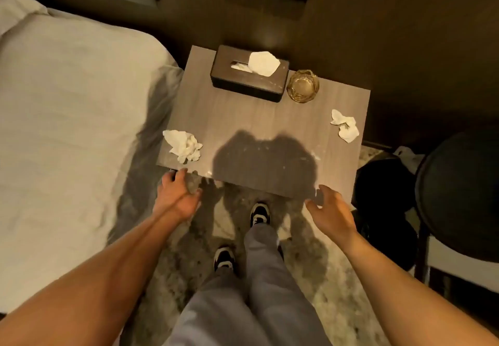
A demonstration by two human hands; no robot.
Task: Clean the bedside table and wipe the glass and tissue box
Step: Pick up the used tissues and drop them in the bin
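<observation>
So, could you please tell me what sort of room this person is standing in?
Most likely a bedroom, perhaps a hotel room: a bed with pale grey bedding sits beside a small grey wood-grain bedside table holding a dark brown rectangular tissue box.

arms (113, 262): bare, sleeveless | trousers (259, 291): grey, loose | shoes (259, 212): black-white, probably sneakers

Dim warm light, overhead-cast shadows, wide-angle edge distortion.

A bed (67, 102) lies left; a dark round chair (459, 191) stands right.
</observation>
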